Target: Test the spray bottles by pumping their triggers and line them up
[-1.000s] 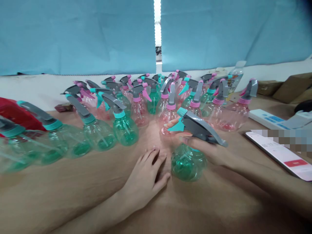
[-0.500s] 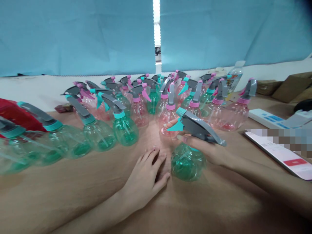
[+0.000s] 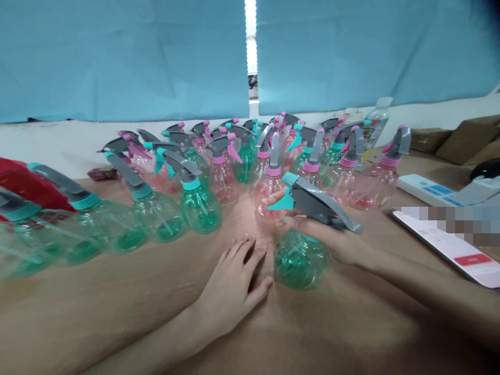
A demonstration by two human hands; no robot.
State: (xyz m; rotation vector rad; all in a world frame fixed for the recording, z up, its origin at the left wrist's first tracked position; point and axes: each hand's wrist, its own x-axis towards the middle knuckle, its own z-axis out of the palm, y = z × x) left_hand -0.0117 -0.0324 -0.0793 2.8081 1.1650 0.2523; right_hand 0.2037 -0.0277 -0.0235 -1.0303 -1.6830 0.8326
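Observation:
My right hand [image 3: 312, 229] is closed round the neck of a green spray bottle [image 3: 299, 263], just under its grey head and turquoise trigger. The bottle is upright, and its nozzle points to the left. Flat on the brown table [image 3: 164, 317] lies my left hand [image 3: 232, 281], its fingers apart and nothing in it. It is to the left of the held bottle, not touching it. Nearest beyond my hands are another green spray bottle [image 3: 201, 208] and a pink spray bottle [image 3: 269, 195].
Several more pink and green spray bottles fill the back, with a row of green ones [image 3: 128, 232] at left. To the right lie a phone [image 3: 445, 245], a white power strip [image 3: 425, 190] and cardboard [image 3: 469, 140]. A red bag [image 3: 35, 190] sits at far left, a blue curtain [image 3: 125, 57] behind.

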